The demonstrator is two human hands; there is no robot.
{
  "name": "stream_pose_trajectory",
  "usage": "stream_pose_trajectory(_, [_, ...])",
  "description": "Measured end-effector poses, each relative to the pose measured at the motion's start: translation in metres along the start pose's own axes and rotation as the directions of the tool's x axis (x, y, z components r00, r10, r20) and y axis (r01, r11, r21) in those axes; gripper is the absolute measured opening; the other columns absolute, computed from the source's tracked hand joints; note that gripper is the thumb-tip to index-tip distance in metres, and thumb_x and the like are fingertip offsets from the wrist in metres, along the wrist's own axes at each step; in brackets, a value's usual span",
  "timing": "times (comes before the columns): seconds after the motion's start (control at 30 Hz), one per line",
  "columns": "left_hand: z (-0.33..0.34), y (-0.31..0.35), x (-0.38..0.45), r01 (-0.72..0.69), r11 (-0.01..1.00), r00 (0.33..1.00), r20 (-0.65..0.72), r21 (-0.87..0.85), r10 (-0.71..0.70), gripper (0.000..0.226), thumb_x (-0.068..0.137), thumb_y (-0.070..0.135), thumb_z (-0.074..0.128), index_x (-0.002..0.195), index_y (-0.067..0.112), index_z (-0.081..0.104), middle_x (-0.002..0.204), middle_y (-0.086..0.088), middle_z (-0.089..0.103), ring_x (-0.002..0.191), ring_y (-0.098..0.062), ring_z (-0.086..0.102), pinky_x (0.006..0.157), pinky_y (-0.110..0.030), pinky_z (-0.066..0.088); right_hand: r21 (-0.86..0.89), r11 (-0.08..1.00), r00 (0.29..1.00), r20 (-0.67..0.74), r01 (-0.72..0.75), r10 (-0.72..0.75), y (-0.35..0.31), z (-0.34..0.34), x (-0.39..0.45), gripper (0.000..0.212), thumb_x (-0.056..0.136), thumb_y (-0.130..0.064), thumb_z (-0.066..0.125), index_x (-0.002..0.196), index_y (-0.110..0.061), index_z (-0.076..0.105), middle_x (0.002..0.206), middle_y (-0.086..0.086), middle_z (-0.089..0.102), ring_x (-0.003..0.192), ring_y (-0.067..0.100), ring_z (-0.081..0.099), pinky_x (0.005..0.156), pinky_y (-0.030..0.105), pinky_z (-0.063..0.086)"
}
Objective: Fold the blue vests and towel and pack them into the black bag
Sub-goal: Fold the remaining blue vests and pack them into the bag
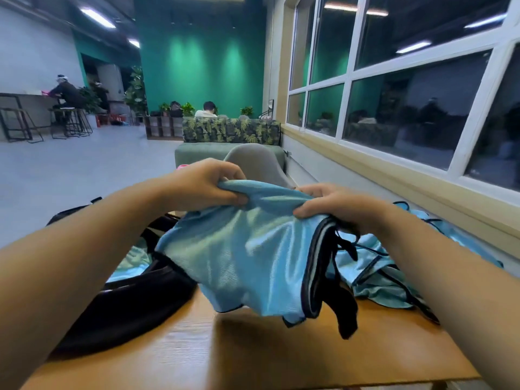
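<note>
I hold a folded light-blue vest with black trim up above the wooden table. My left hand grips its upper left edge, and my right hand grips its upper right edge near the black straps. The vest hangs down between both hands. To the left lies the open black bag, with light-blue fabric showing inside it. A loose pile of more blue vests lies on the table to the right, partly hidden by my right forearm.
A grey chair back stands just beyond the table. The window wall runs along the right side. Farther off are a green sofa, stools on the left, and seated people in the background.
</note>
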State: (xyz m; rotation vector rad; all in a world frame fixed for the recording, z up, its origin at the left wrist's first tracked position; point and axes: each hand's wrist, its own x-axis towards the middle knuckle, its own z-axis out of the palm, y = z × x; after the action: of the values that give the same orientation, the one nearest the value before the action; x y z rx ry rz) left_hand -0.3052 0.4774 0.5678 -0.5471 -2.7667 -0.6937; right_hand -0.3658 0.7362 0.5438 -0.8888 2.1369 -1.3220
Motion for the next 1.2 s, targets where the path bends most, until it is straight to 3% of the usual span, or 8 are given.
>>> stream_pose_trajectory(0.1, [0.011, -0.010, -0.003, 0.051, 0.982, 0.995, 0.073, 0.180, -0.065, 0.012, 0.083, 0.038, 0.069, 0.085, 0.027, 0.066, 0.076, 0.008, 0.066, 0.067, -0.010, 0.059, 0.060, -0.024, 0.048, -0.296, 0.949, 0.992, -0.094, -0.109, 0.084, 0.010, 0.010, 0.001, 0.033, 0.078, -0.035, 0.071, 0.099, -0.011, 0.067, 0.090, 0.004, 0.071, 0.081, 0.019, 0.068, 0.076, 0.033, 0.055])
stream_pose_trajectory(0.2, [0.037, -0.027, -0.005, 0.090, 0.952, 0.982, 0.135, 0.292, -0.134, 0.022, 0.088, 0.036, 0.065, 0.074, 0.018, 0.060, 0.075, -0.001, 0.061, 0.067, -0.014, 0.054, 0.055, -0.020, 0.040, -0.606, 0.756, 0.965, -0.216, -0.250, 0.145, 0.032, 0.023, 0.007, 0.030, 0.083, -0.045, 0.065, 0.069, -0.019, 0.058, 0.058, -0.006, 0.050, 0.055, 0.013, 0.049, 0.057, 0.029, 0.039])
stream_pose_trajectory(0.3, [0.056, -0.036, -0.006, 0.120, 0.959, 0.985, 0.091, 0.256, -0.147, 0.032, 0.089, 0.033, 0.064, 0.061, 0.025, 0.050, 0.062, 0.007, 0.050, 0.058, -0.006, 0.046, 0.052, -0.019, 0.034, -0.524, 0.806, 0.956, -0.236, -0.276, 0.174, 0.053, 0.029, 0.012, 0.032, 0.085, -0.040, 0.062, 0.064, -0.019, 0.048, 0.052, -0.008, 0.039, 0.048, 0.012, 0.038, 0.051, 0.028, 0.029])
stream_pose_trajectory(0.53, [0.064, -0.035, -0.007, 0.056, 0.998, 0.998, -0.029, -0.019, -0.056, 0.018, 0.089, 0.019, 0.064, 0.074, 0.028, 0.057, 0.073, 0.007, 0.057, 0.068, -0.006, 0.052, 0.066, -0.026, 0.044, -0.507, 0.835, 0.956, -0.283, -0.215, 0.075, 0.070, 0.024, 0.010, 0.031, 0.084, -0.041, 0.064, 0.069, -0.018, 0.051, 0.056, -0.007, 0.040, 0.049, 0.009, 0.037, 0.055, 0.028, 0.028])
stream_pose_trajectory(0.73, [0.060, -0.029, -0.009, -0.012, 0.998, 0.987, -0.163, -0.064, 0.001, 0.002, 0.089, 0.014, 0.063, 0.090, 0.016, 0.064, 0.083, 0.006, 0.064, 0.076, -0.002, 0.054, 0.071, -0.022, 0.042, -0.567, 0.794, 0.975, -0.161, -0.218, 0.153, 0.060, 0.027, -0.007, 0.017, 0.079, -0.031, 0.067, 0.090, -0.019, 0.063, 0.066, -0.009, 0.061, 0.054, 0.005, 0.057, 0.055, 0.021, 0.047])
stream_pose_trajectory(0.97, [0.029, -0.017, -0.017, -0.043, 0.980, 0.948, -0.317, -0.193, -0.021, 0.020, 0.088, 0.014, 0.064, 0.081, 0.033, 0.062, 0.072, 0.022, 0.061, 0.069, 0.009, 0.053, 0.061, -0.005, 0.040, -0.427, 0.904, 0.935, -0.327, -0.013, -0.141, 0.031, 0.017, -0.016, 0.010, 0.081, -0.016, 0.062, 0.089, -0.010, 0.060, 0.066, -0.003, 0.051, 0.055, 0.010, 0.047, 0.055, 0.026, 0.038])
stream_pose_trajectory(1.1, [0.005, 0.000, -0.023, -0.100, 0.919, 0.946, -0.324, -0.382, -0.031, 0.011, 0.087, 0.014, 0.067, 0.081, 0.024, 0.066, 0.071, 0.011, 0.062, 0.069, -0.004, 0.054, 0.067, -0.021, 0.046, -0.026, 0.988, 0.952, -0.266, 0.152, -0.153, 0.012, 0.013, -0.023, 0.010, 0.086, -0.013, 0.058, 0.094, -0.008, 0.060, 0.070, -0.001, 0.057, 0.057, 0.009, 0.054, 0.051, 0.018, 0.044])
stream_pose_trajectory(1.2, [-0.009, 0.009, -0.024, -0.149, 0.882, 0.944, -0.330, -0.448, -0.008, 0.005, 0.086, 0.014, 0.065, 0.084, 0.019, 0.065, 0.073, 0.007, 0.062, 0.069, -0.005, 0.054, 0.066, -0.018, 0.047, 0.184, 0.975, 0.973, -0.216, 0.123, -0.082, 0.004, 0.012, -0.022, 0.021, 0.084, -0.020, 0.058, 0.101, -0.009, 0.059, 0.076, 0.009, 0.055, 0.061, 0.017, 0.053, 0.049, 0.023, 0.044])
